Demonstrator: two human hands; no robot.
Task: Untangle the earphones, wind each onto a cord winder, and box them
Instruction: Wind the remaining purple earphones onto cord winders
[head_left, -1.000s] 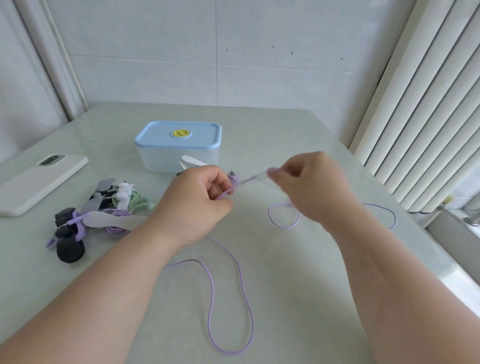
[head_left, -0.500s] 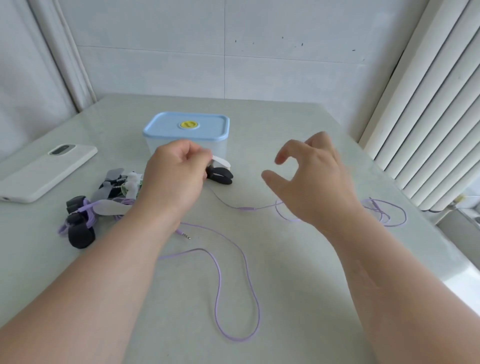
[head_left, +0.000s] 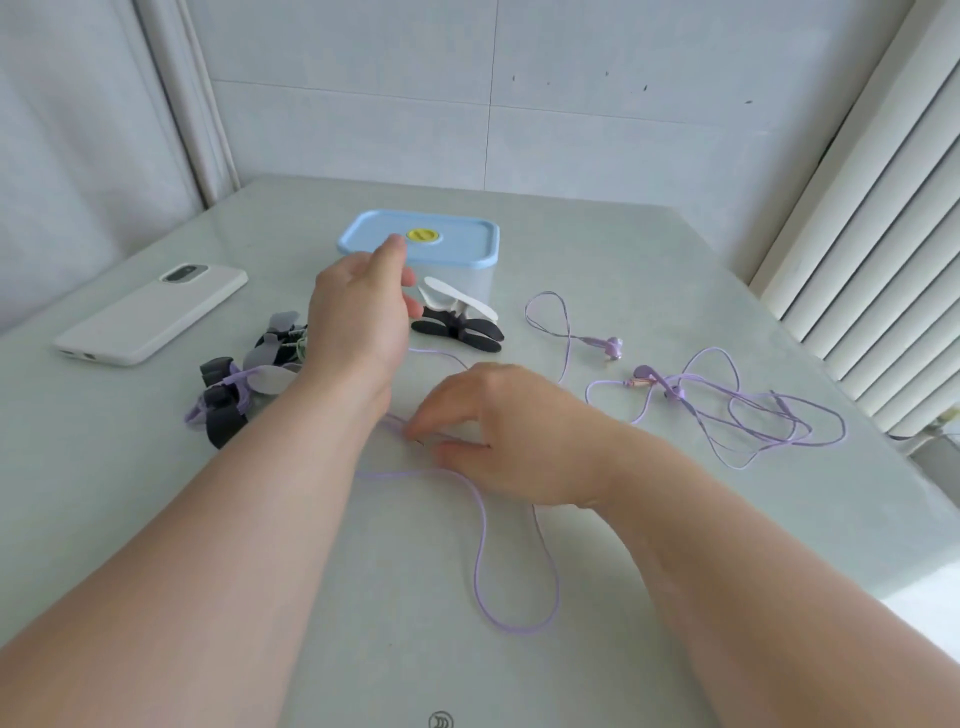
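One purple earphone cable (head_left: 483, 545) looped at centre frame, our right hand (head_left: 519, 436) with fingertips (head_left: 415, 432) down at it, pinching or not we cannot tell, our left hand (head_left: 358, 317) loose-fingered and holding nothing just left of the black cord winder (head_left: 457, 330), blue-lidded box (head_left: 467, 234) behind, phone (head_left: 150, 312) at left.

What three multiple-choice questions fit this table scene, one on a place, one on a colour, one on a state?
1. Relative to the box, where is the white phone?
A) on top of it
B) to its left
C) to its right

2. What colour is the lid?
A) red
B) black
C) light blue

3. How is the purple earphone cord nearest the camera?
A) lying loose on the table
B) wound on a winder
C) inside the box

Answers:
1 B: the phone lies far left of the box.
2 C: the lid is plainly light blue.
3 A: its long loop lies open on the tabletop.
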